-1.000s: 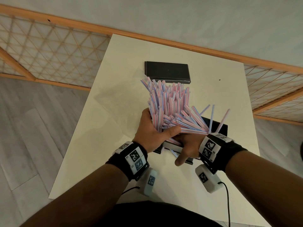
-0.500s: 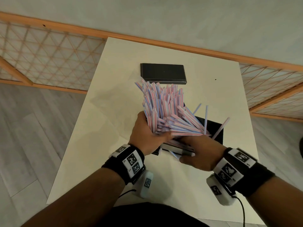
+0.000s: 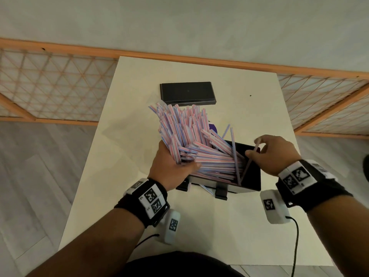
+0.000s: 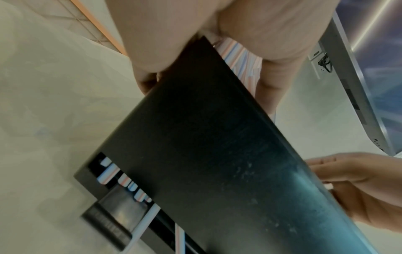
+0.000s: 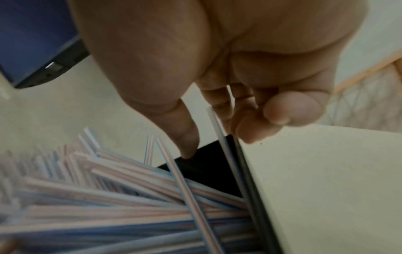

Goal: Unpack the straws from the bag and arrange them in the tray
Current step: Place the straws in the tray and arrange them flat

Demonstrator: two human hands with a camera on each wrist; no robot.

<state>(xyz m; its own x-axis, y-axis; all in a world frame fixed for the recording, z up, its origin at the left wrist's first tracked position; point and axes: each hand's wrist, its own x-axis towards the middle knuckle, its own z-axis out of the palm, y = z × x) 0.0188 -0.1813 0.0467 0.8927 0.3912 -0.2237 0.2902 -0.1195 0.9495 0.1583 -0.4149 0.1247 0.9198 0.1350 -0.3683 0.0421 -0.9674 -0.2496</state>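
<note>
Tray [image 3: 254,176] floor apparently buried under straws [image 3: 179,136].

**Q:** Report positions on the table [image 3: 123,156].

**A:** I read the tray [image 3: 252,176] right of frame centre. The flat box [image 3: 187,92] lies above it at upper centre, well apart. The straw bundle [image 3: 185,132] fans from the tray toward upper left, with the left hand [image 3: 169,170] gripping its lower end.

**Q:** Right side?

**A:** The right hand [image 3: 279,154] sits over the tray's right end and pinches a single straw [image 3: 247,164] standing in the tray.

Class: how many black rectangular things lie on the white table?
2: a flat black rectangular box at the far end; an open black tray nearer, holding pink-and-blue striped straws. The straws could hide more.
</note>
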